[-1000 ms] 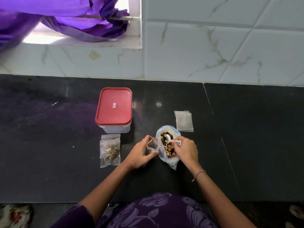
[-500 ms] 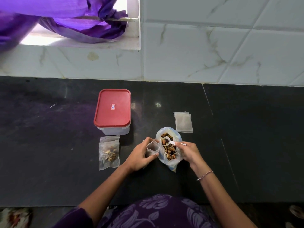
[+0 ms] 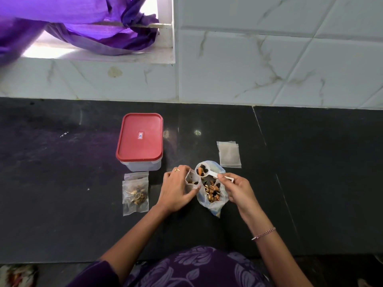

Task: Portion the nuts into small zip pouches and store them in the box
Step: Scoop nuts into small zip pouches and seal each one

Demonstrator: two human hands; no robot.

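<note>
An open plastic bag of mixed nuts [image 3: 212,193] sits on the black counter in front of me. My right hand [image 3: 234,188] pinches the handle of a small white spoon [image 3: 204,172], whose bowl carries nuts above the bag's left rim. Just left of the bag, my left hand [image 3: 176,189] grips a small zip pouch [image 3: 191,180] with its mouth held open and a few nuts inside. A filled pouch [image 3: 135,193] lies flat further left. The clear box with a red lid [image 3: 139,139] stands closed behind it.
A small stack of empty zip pouches [image 3: 229,154] lies to the right behind the nut bag. The tiled wall [image 3: 269,59] rises at the counter's back. Purple cloth [image 3: 83,27] hangs over the window sill at the upper left.
My right hand has lifted the spoon out of the bag with nuts in it and moved it left toward the open pouch. Nuts now show inside the pouch.
</note>
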